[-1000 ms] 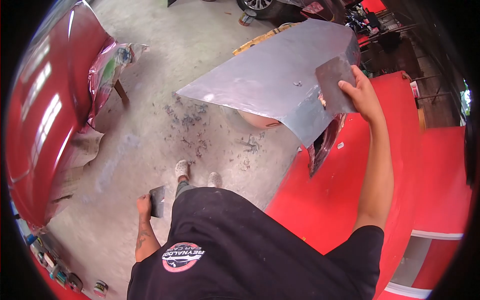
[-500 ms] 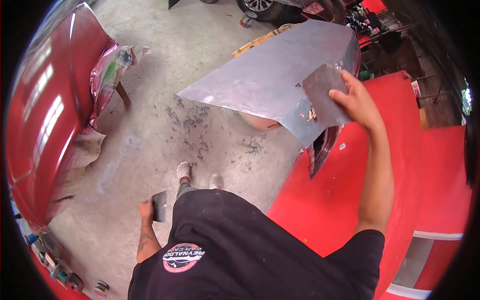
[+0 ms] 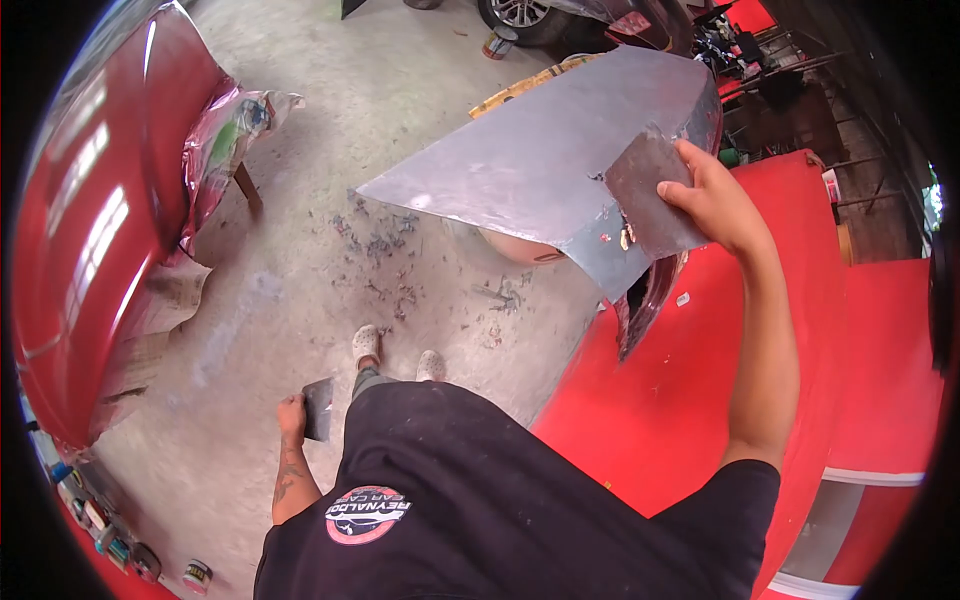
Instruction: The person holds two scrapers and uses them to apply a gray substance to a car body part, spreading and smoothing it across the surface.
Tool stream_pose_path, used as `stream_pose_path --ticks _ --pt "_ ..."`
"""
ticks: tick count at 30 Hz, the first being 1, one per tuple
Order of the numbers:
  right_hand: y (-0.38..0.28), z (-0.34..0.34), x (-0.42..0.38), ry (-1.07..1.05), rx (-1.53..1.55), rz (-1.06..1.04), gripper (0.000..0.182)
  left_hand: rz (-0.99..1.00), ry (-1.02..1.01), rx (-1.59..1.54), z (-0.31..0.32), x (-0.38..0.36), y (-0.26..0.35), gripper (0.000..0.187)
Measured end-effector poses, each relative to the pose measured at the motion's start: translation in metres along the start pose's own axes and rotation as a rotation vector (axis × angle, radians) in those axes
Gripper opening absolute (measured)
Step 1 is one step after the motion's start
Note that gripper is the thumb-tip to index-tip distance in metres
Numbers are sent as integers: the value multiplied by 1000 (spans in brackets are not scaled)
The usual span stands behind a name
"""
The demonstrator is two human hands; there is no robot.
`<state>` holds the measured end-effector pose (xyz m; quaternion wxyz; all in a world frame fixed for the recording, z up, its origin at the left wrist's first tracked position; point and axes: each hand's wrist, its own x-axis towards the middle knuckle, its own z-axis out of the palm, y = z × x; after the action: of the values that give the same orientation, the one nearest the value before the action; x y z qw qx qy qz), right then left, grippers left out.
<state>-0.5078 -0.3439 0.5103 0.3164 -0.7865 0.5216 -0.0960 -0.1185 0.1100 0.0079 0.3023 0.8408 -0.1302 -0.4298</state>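
My right hand [image 3: 722,205] grips a flat, brown rectangular sheet [image 3: 650,195], thumb on the upper face and fingers at its far edge. The sheet lies over the right part of a grey car body panel [image 3: 500,150], overlapping its near edge. Beside the sheet, the panel shows a bare, chipped patch [image 3: 610,235] with peeling bits. Low at my left side, my left hand [image 3: 291,414] is closed on the edge of a flat, dark rectangular sheet [image 3: 318,408], held away from the panel.
Dark flakes [image 3: 375,240] litter the concrete floor [image 3: 250,330] below the panel. A glossy red car panel [image 3: 90,220] stands at left, with masking paper [image 3: 175,290]. Red surface [image 3: 680,390] lies at right. Cans [image 3: 498,42] and a car wheel [image 3: 520,15] are at the back.
The brown sheet and my right hand have shifted slightly right and toward me, showing a little more of the chipped patch. My left hand stays nearly still.
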Motion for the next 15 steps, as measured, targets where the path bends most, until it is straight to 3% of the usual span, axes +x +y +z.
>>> stream_pose_path --ticks 2,4,9,12,14,15 --pt "21 -15 16 63 -271 -108 41 -1 -9 -13 0 12 -15 31" --pt "-6 -23 16 131 -182 169 44 -16 8 10 3 18 -23 30" --pt "9 -23 26 65 -311 7 40 -48 1 -59 3 5 -9 30" --pt "-18 -31 31 35 -220 324 42 -50 1 -29 2 9 -8 30" --pt "17 -33 35 -14 -125 226 47 -49 0 -57 3 12 -10 30" --pt "27 -24 36 -29 -273 104 50 -55 -30 -95 3 13 -12 30"
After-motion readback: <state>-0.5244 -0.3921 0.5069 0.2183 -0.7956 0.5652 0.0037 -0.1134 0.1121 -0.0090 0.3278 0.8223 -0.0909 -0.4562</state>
